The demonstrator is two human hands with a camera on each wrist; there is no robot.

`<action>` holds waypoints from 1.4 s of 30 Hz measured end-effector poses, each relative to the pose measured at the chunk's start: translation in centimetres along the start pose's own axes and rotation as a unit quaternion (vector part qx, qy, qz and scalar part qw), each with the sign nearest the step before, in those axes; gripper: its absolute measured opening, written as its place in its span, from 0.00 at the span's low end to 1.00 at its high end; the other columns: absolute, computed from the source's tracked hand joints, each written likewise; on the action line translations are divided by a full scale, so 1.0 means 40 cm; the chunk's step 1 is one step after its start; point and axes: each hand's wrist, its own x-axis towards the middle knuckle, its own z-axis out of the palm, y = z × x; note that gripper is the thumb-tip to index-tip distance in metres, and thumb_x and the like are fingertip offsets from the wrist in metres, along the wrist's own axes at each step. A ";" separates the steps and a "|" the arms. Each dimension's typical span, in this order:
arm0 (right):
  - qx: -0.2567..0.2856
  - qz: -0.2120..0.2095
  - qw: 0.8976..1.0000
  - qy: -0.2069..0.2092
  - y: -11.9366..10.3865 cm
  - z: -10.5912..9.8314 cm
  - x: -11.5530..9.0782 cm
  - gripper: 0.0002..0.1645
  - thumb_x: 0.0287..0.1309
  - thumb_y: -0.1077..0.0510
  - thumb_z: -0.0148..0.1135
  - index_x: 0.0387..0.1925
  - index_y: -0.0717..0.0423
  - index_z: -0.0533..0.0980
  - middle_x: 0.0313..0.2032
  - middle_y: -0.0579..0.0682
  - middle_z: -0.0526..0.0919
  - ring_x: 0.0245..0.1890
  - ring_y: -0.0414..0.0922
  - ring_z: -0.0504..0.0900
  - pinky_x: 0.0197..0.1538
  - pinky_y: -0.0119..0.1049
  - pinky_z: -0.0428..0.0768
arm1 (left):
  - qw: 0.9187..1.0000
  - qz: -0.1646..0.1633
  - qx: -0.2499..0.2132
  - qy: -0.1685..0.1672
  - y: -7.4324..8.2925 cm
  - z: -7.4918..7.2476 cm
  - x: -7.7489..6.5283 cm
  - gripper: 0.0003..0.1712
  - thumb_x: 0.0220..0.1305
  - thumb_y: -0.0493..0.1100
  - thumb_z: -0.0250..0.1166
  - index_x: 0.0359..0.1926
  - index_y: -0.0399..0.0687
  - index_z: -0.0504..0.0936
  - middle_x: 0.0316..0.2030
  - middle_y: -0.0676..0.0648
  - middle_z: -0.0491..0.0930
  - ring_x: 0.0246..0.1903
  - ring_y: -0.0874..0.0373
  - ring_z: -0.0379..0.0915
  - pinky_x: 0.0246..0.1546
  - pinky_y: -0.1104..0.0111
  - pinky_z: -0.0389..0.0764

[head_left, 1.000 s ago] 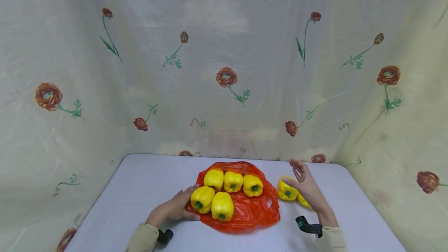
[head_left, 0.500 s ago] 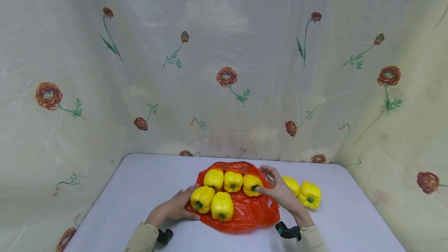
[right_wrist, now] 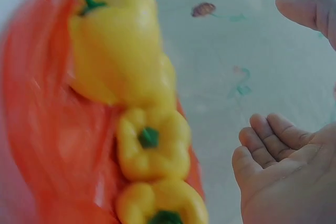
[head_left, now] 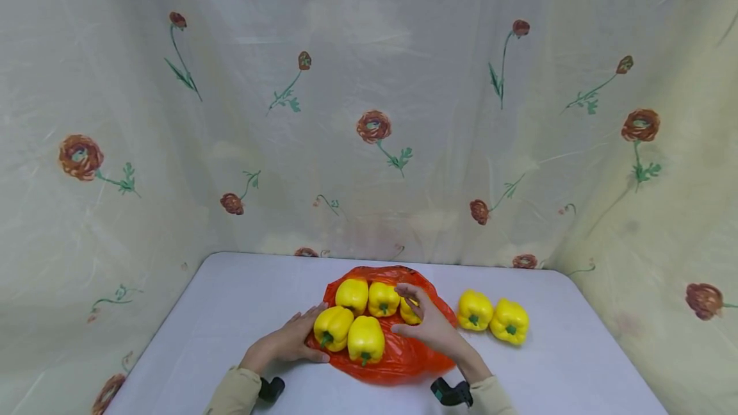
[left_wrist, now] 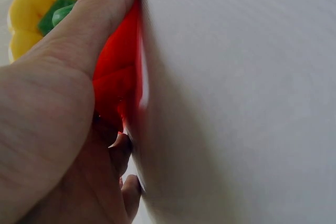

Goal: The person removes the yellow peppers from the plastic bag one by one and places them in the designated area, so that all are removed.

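Observation:
A red plastic bag [head_left: 403, 354] lies spread on the table with several yellow bell peppers [head_left: 366, 339] on it. My left hand [head_left: 288, 340] rests at the bag's left edge, fingers extended, beside the leftmost pepper [head_left: 334, 327]; in the left wrist view its thumb lies across the red plastic, near that pepper's green stem. My right hand [head_left: 429, 325] hovers over the bag's right part with fingers spread, holding nothing. It partly hides the rightmost bagged pepper [head_left: 408, 311]. In the right wrist view the bag's peppers [right_wrist: 153, 140] stand apart from the hand.
Two more yellow bell peppers, one left [head_left: 475, 310] and one right [head_left: 510, 321], sit off the bag on the white table [head_left: 248, 287], to the right. A flower-printed curtain [head_left: 432, 210] hangs behind the table and along both sides.
My right hand has moved left from above the two peppers off the bag to above the bag, uncovering them. The left hand, bag and peppers have stayed put.

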 end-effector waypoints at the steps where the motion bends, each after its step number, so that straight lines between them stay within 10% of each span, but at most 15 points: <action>1: 0.001 0.003 1.000 -0.008 0.002 0.011 0.002 0.46 0.53 0.53 0.71 0.68 0.50 0.56 0.71 0.54 0.58 0.73 0.56 0.52 0.74 0.57 0.52 | 1.000 0.002 -0.001 0.000 0.001 -0.001 -0.001 0.62 0.51 0.66 0.69 0.76 0.46 0.47 0.75 0.44 0.50 0.75 0.44 0.44 0.74 0.44 0.42; 42: -0.037 0.102 0.991 -0.074 0.110 0.120 0.044 0.54 0.50 0.42 0.71 0.71 0.49 0.51 0.70 0.57 0.57 0.67 0.58 0.59 0.69 0.64 0.59 | 1.000 -0.002 -0.003 -0.004 -0.007 0.002 0.003 0.62 0.51 0.67 0.69 0.76 0.48 0.47 0.76 0.44 0.49 0.75 0.45 0.43 0.74 0.45 0.41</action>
